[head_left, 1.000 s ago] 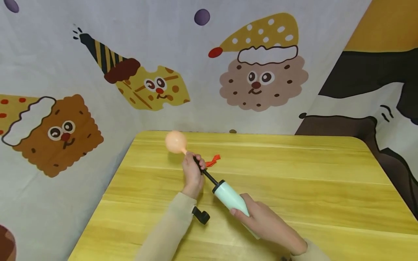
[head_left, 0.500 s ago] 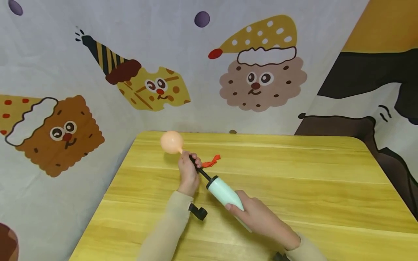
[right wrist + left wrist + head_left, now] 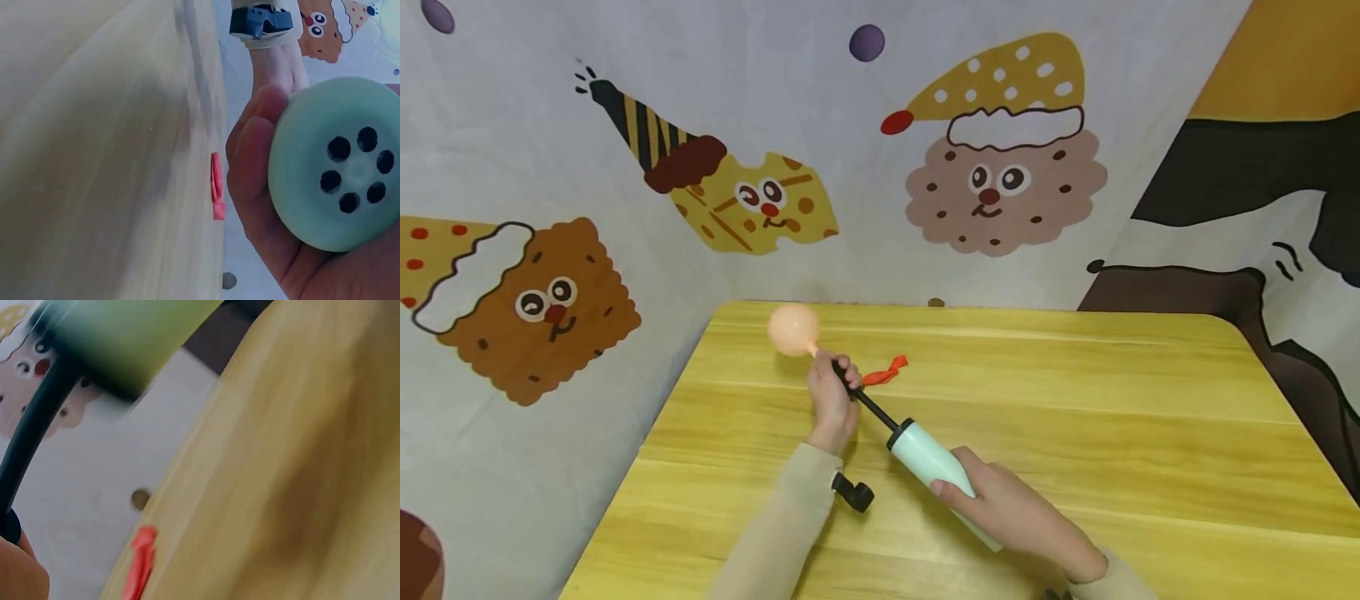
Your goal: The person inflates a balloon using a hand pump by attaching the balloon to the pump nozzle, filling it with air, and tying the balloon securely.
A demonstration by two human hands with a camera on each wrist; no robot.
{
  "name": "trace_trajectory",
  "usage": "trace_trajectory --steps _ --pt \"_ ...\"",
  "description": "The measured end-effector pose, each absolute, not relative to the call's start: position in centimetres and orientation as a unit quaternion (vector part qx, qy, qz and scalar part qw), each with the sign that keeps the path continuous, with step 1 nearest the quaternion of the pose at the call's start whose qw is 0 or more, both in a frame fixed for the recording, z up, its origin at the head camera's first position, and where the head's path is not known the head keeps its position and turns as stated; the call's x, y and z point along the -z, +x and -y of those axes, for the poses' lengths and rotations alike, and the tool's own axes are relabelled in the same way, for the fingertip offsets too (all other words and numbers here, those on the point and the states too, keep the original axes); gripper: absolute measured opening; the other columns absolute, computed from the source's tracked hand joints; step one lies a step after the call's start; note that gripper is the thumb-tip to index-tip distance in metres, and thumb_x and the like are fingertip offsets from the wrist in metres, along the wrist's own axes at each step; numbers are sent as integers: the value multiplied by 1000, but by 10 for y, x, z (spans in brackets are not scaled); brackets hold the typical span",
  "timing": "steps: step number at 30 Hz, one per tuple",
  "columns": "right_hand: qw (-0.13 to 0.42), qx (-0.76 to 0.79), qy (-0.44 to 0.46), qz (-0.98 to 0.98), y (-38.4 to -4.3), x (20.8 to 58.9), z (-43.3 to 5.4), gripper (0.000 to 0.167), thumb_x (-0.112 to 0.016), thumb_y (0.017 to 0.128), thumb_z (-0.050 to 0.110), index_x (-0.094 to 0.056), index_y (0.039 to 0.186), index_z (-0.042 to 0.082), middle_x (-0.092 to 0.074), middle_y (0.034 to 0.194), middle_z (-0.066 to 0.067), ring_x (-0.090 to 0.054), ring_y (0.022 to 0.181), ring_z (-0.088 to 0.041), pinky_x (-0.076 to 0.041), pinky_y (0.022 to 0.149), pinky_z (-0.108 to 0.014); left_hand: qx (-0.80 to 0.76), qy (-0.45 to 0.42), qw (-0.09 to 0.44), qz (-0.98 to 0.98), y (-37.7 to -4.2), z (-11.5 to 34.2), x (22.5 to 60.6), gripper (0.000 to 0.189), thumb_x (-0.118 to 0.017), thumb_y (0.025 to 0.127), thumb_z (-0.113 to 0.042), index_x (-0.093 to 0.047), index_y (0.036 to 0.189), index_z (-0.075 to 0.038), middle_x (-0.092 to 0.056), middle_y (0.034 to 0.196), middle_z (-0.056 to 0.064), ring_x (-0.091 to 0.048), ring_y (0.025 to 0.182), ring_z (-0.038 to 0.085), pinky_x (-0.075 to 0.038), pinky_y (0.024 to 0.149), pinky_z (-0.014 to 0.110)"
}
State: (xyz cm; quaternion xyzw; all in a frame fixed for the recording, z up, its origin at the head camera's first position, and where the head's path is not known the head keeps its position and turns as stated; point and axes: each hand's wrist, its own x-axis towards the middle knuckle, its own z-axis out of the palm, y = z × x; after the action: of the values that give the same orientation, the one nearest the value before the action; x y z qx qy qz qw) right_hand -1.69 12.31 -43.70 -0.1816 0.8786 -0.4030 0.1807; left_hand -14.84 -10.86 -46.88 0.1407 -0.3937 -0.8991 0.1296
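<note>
Left hand (image 3: 832, 398) grips the black pump handle (image 3: 840, 374) beside the peach balloon (image 3: 793, 329); right hand (image 3: 1011, 510) clasps the mint barrel (image 3: 931, 457).

A balloon (image 3: 793, 329) is left of the pump (image 3: 928, 458).

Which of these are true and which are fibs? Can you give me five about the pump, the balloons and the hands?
1. The peach balloon is puffed up round. True.
2. The red balloon is puffed up too. False: it lies limp on the wooden table.
3. The right hand holds the mint-green hand pump. True.
4. The left hand lies flat on the table. False: its fingers curl round the pump's black front end.
5. The pump's round rear end has six dark holes. True.
</note>
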Motion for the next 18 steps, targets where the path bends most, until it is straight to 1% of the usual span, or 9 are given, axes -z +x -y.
trace_trajectory --steps 1,6,10,14,18 --pt "181 404 -182 -878 -19 437 -121 50 -55 105 51 -54 126 5 -59 79 2 -57 61 -9 -49 49 -29 897 140 127 398 -145 104 470 29 -32 114 -20 -45 90 -9 -48 71 -2 -42 52 5 -34 45 14" --pt "180 422 -186 -869 -32 437 -109 57 -55 106 50 -53 129 -2 -61 78 -2 -59 58 -12 -50 44 -30 885 148 91 431 -129 82 473 33 -31 113 -21 -47 87 -10 -48 69 -2 -42 52 5 -36 46 16" --pt "188 436 -178 -862 -35 439 -104 61 -54 106 51 -51 135 -2 -62 79 -3 -60 58 -13 -51 44 -30 881 146 84 443 -125 79 470 36 -33 114 -26 -47 85 -11 -49 68 -3 -43 51 6 -36 46 16" --pt "187 431 -166 -867 -29 435 -107 63 -53 105 55 -51 139 2 -63 82 -1 -60 62 -13 -51 48 -30 891 137 103 420 -135 92 459 33 -33 114 -24 -45 86 -11 -48 69 -3 -43 51 6 -36 45 16" --pt "185 411 -167 -877 -17 426 -123 58 -55 105 54 -54 138 7 -62 84 1 -57 66 -12 -49 53 -30 902 142 143 381 -150 116 448 32 -34 114 -23 -44 87 -10 -47 69 -2 -41 50 5 -34 43 14"
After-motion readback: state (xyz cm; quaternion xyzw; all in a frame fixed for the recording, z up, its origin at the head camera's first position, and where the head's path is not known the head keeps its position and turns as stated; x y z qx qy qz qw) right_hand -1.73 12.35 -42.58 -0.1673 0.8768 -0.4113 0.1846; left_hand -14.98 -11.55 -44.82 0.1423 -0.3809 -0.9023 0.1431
